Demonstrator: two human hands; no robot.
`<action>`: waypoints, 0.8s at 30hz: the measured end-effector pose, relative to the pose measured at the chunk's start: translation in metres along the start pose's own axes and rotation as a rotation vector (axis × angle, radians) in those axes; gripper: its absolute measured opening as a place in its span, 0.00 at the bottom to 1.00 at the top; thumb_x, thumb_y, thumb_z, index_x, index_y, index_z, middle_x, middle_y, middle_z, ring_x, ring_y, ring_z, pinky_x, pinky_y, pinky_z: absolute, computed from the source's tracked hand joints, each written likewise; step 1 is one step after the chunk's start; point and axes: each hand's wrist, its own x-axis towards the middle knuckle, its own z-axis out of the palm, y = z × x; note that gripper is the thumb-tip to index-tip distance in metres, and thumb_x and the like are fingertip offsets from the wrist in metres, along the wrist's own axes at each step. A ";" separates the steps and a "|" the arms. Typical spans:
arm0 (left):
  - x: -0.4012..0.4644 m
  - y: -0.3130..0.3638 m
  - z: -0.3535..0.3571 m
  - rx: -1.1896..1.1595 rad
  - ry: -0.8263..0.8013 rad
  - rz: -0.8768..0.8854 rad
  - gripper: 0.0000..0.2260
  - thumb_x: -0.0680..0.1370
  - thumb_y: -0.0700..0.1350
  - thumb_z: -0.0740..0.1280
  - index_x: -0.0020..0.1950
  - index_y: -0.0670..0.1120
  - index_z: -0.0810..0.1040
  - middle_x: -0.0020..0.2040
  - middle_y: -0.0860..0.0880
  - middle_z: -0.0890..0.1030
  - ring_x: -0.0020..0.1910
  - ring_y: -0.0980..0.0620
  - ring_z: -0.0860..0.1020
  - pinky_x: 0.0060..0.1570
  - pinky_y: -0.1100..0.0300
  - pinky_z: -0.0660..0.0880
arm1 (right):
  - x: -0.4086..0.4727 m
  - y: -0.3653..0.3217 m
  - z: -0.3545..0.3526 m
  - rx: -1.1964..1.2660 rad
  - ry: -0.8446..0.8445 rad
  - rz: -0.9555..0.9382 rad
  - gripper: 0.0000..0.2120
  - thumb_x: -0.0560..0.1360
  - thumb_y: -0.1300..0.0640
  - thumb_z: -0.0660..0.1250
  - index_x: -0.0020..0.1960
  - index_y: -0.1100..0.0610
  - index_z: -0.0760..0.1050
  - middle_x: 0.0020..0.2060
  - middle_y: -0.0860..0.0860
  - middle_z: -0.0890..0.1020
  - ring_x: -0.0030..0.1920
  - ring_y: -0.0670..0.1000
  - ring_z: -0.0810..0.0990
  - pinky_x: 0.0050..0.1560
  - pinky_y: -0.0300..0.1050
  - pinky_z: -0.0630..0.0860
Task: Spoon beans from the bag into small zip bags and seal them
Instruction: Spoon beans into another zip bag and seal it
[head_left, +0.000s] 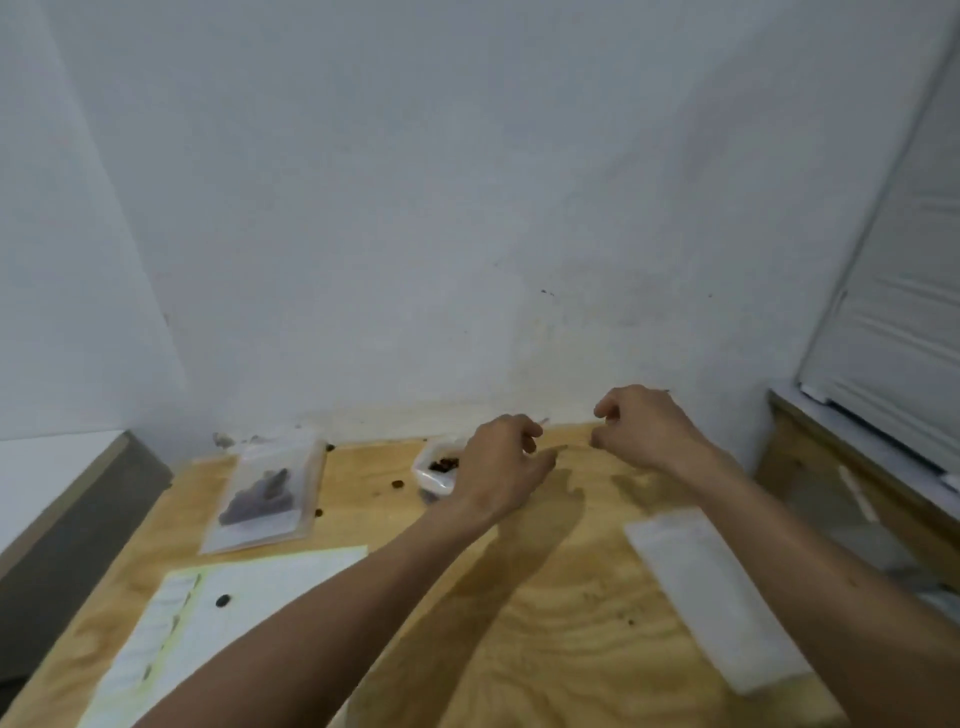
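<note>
A filled zip bag (262, 493) lay flat on the plywood table (561, 613). The bean bag (435, 470) sat open mid-table, left hand (501, 467) over it, right hand (641, 431) beside; both had curled fingers, but the blur hid any grip.

Pale yellow-tan plywood table (545, 597) with swirling brown grain, set against a dull white wall (415, 208) marked by faint dark specks. Dark brown beans (444, 464) fill a clear, frosted-white bag (434, 475); a second clear bag (265, 496) holds a purplish-brown mass. Stray beans (223, 600) show near-black on white paper (234, 613) edged in light yellow-green. A white strip (717, 597) lies at right.
</note>
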 end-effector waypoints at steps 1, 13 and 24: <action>-0.001 0.009 0.015 0.039 -0.085 0.031 0.20 0.77 0.52 0.73 0.65 0.44 0.80 0.56 0.48 0.83 0.54 0.48 0.81 0.51 0.57 0.75 | -0.004 0.017 -0.004 -0.034 -0.037 0.054 0.17 0.71 0.54 0.74 0.59 0.57 0.82 0.54 0.54 0.84 0.54 0.55 0.82 0.55 0.49 0.80; -0.016 0.052 0.106 0.266 -0.434 0.073 0.27 0.69 0.59 0.78 0.60 0.42 0.82 0.58 0.45 0.77 0.57 0.44 0.77 0.55 0.50 0.77 | -0.033 0.115 0.015 -0.233 -0.287 0.240 0.22 0.72 0.48 0.76 0.37 0.54 0.64 0.35 0.50 0.72 0.32 0.48 0.72 0.29 0.41 0.67; -0.022 0.039 0.097 0.088 -0.195 0.048 0.15 0.77 0.50 0.74 0.61 0.45 0.83 0.58 0.47 0.81 0.54 0.47 0.79 0.53 0.54 0.76 | -0.021 0.111 0.005 0.124 -0.195 0.186 0.12 0.74 0.51 0.76 0.47 0.60 0.80 0.37 0.51 0.79 0.41 0.52 0.79 0.38 0.42 0.72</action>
